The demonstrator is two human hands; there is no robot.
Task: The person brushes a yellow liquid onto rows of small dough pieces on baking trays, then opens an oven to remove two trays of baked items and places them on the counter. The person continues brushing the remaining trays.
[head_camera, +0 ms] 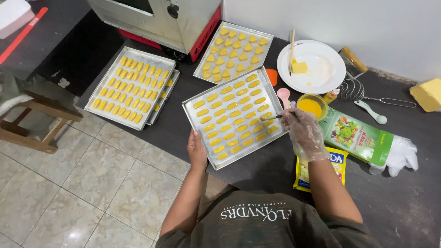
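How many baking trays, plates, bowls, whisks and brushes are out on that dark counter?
Baking trays: 4, one mostly hidden under the left tray
Plates: 1
Bowls: 1
Whisks: 1
Brushes: 1, in the gloved right hand
Total: 8

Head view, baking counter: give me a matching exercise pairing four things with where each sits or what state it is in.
Things:
1. left hand
2. right hand
3. small bowl of yellow liquid
4. white plate

Places or states:
A. holds a butter block and a wooden stick
B. bare, on the near edge of the middle tray
C. gloved, holding a brush over the pastries
D. between the middle tray and the green packet

Pairs: 1-B, 2-C, 3-D, 4-A
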